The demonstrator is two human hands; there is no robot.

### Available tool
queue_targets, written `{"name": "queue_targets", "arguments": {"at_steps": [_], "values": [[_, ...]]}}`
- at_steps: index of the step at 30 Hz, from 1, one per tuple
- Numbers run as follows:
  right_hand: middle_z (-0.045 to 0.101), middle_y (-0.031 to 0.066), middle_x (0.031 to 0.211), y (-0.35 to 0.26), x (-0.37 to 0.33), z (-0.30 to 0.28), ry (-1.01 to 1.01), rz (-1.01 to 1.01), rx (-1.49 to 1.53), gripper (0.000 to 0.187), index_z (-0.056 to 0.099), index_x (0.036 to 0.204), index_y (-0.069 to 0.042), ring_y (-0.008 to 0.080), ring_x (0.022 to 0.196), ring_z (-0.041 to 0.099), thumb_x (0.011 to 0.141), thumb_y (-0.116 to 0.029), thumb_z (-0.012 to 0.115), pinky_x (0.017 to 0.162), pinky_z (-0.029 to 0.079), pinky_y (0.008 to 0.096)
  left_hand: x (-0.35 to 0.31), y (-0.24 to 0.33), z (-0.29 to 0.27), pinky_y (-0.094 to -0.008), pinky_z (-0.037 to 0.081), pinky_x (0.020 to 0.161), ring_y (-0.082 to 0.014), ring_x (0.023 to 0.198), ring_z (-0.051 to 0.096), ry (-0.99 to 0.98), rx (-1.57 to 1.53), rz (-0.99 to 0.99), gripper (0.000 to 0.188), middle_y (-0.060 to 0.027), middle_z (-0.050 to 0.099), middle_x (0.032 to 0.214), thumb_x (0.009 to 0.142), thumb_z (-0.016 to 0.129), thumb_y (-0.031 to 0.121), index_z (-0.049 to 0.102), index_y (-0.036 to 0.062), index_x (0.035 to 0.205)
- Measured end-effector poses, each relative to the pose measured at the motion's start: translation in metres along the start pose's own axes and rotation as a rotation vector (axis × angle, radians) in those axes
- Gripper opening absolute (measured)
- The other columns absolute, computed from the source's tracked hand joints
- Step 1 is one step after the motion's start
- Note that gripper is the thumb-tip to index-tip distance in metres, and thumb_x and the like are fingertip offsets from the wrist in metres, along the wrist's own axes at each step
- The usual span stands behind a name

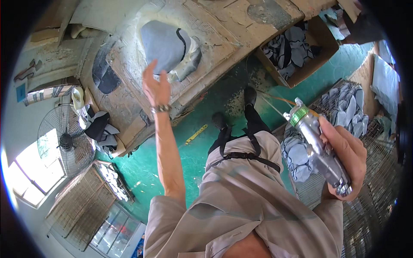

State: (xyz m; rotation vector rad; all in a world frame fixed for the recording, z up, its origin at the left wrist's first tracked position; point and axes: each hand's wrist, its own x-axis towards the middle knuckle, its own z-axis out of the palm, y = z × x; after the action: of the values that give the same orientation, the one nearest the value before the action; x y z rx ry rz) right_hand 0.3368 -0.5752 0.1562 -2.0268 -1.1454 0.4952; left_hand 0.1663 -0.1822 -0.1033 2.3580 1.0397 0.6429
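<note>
My right hand (344, 157) is wrapped round a metallic spray gun (320, 150) with a green ring, held up at the right in front of my body. Thin hoses trail from it toward the bench. My left hand (155, 88), with a metal bracelet on the wrist, reaches forward over the workbench with its fingers apart. Its fingertips are at the near edge of a stack of grey fabric pieces (163, 45); whether they touch it I cannot tell. A black curved strip shows along the stack's right side. Pale, crusty residue surrounds the stack.
The worn wooden workbench (211, 51) spans the top. A cardboard box (316, 71) of grey and black pieces stands right of it. Wire racks (365, 172) with many grey pieces are at the right. A fan (66, 141) stands at the left, near dark pieces (100, 127) on the bench end.
</note>
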Motion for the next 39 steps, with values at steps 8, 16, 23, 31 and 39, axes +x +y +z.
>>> {"name": "queue_targets", "arguments": {"at_steps": [8,16,23,31,39], "values": [[0.072,0.0160,0.099,-0.023,0.032,0.002,0.136,0.244,-0.040,0.061,0.074,0.120,0.001,0.0236,0.087,0.067,0.074,-0.039,0.076,0.083,0.050,0.0320,-0.150,-0.035,0.028,-0.0392,0.056,0.083,-0.0277,0.094,0.072,-0.498,-0.254,-0.301,0.038,-0.0127,0.075,0.105,0.086,0.072,0.018,0.070,0.0089,0.122],[0.072,0.0170,0.105,-0.056,0.047,0.009,0.068,0.135,-0.140,0.062,0.073,0.121,0.000,0.0247,0.095,0.067,0.072,-0.037,0.078,0.087,0.050,0.0327,-0.390,-0.208,0.041,-0.0441,0.056,0.087,-0.0327,0.101,0.070,-0.774,0.228,-0.738,0.041,-0.0131,0.075,0.106,0.084,0.074,0.036,0.073,0.0178,0.120],[0.071,0.0164,0.095,-0.072,0.036,0.023,0.013,0.072,-0.224,0.052,0.074,0.120,0.000,0.0257,0.084,0.066,0.079,-0.032,0.073,0.078,0.048,0.0339,-0.481,-0.212,0.039,-0.0417,0.060,0.073,-0.0202,0.083,0.073,-0.598,-0.444,-1.615,0.037,-0.0042,0.075,0.101,0.090,0.073,0.026,0.072,0.0148,0.124],[0.070,0.0152,0.092,-0.101,0.053,0.050,0.021,-0.051,-0.244,0.054,0.069,0.126,0.004,0.0205,0.081,0.065,0.082,-0.028,0.072,0.074,0.048,0.0318,-0.467,-0.230,0.050,-0.0403,0.060,0.078,-0.0196,0.089,0.074,-0.552,-0.431,-1.466,0.036,-0.0052,0.076,0.103,0.090,0.073,0.026,0.072,0.0138,0.124],[0.071,0.0147,0.096,-0.112,0.035,0.051,0.122,-0.046,-0.317,0.059,0.067,0.128,0.005,0.0181,0.080,0.065,0.086,-0.035,0.072,0.074,0.048,0.0289,-0.360,-0.202,0.039,-0.0337,0.056,0.085,-0.0205,0.091,0.073,-0.362,-0.232,-0.853,0.035,-0.0105,0.077,0.097,0.087,0.075,0.025,0.074,0.0098,0.118]]}}
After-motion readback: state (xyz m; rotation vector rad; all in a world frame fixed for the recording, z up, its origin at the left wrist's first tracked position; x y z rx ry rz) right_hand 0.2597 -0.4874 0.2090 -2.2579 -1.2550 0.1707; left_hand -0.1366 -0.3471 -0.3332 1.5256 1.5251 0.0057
